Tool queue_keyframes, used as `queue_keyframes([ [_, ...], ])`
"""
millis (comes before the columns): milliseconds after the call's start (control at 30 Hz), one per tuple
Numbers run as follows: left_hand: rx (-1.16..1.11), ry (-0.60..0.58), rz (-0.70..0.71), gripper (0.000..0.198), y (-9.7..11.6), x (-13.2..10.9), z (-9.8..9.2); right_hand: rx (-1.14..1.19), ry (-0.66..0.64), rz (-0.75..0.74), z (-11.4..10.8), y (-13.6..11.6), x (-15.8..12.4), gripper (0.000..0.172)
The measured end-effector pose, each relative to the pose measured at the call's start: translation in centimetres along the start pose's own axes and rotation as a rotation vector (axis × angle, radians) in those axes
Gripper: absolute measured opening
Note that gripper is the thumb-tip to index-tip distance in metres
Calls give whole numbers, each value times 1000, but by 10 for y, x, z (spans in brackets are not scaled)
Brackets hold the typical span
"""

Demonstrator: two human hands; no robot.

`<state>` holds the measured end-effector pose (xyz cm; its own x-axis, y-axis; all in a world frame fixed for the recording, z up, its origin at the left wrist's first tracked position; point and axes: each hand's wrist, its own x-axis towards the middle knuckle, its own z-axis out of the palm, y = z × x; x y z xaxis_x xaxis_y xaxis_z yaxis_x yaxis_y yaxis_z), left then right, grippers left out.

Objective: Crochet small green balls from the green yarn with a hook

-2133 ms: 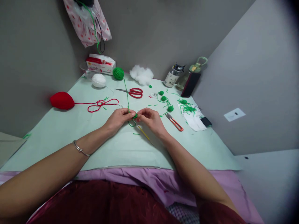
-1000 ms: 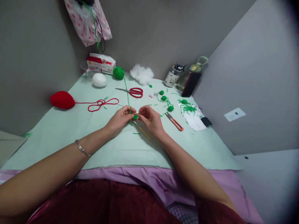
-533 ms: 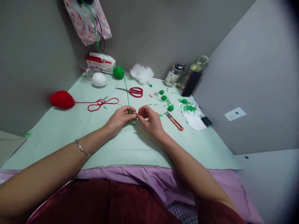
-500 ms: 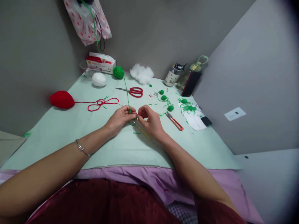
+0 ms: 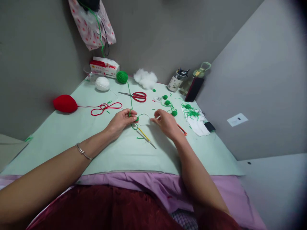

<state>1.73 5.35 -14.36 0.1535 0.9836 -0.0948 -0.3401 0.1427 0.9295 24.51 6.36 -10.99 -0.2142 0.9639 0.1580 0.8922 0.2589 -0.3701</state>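
My left hand (image 5: 122, 122) pinches a small green crochet piece (image 5: 137, 119) between thumb and fingers. Green yarn (image 5: 130, 102) runs over its fingers from the green yarn ball (image 5: 122, 77) behind. Below the fingertips a green loop hangs beside a yellow-handled crochet hook (image 5: 144, 133), which slants toward the lower right; whether the hand also holds it, I cannot tell. A thin strand (image 5: 144, 114) arcs from the piece to my right hand (image 5: 165, 123), whose thumb and fingertips are closed at its end. That hand hovers over the orange-handled thread snips (image 5: 182, 129), partly hiding them.
Red-handled scissors (image 5: 139, 96) lie behind the hands. Left are a red yarn ball (image 5: 65, 103) and a white one (image 5: 102, 83). White stuffing (image 5: 145, 78), a pen cup (image 5: 176, 82), a phone (image 5: 194, 89) and a bottle stand at the back. Small green balls (image 5: 167, 103) lie right.
My right hand has moved right, away from my left hand, drawing out a thin strand between them. It now covers part of the snips. My left hand stays almost in place.
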Motion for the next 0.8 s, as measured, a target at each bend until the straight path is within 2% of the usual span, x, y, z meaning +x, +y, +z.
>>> queue_keyframes([
  [133, -23, 11, -9, 30, 1, 1, -2, -223, -48, 201, -25, 38, -5, 14],
  [200, -27, 14, -16, 30, 2, 1, -3, -285, -95, 247, -32, 50, -9, 12],
  [267, -31, 21, -21, 29, 3, 1, -2, -322, -131, 265, -35, 57, -10, 8],
  [467, -43, 27, -34, 28, 2, 1, -2, -359, -157, 349, -45, 68, -13, 12],
  [633, -41, 24, -37, 28, 2, 0, -2, -241, -160, 332, -52, 71, -17, 12],
  [800, -42, 11, -47, 29, 2, -1, -1, 81, -183, 159, -50, 53, -15, 19],
])
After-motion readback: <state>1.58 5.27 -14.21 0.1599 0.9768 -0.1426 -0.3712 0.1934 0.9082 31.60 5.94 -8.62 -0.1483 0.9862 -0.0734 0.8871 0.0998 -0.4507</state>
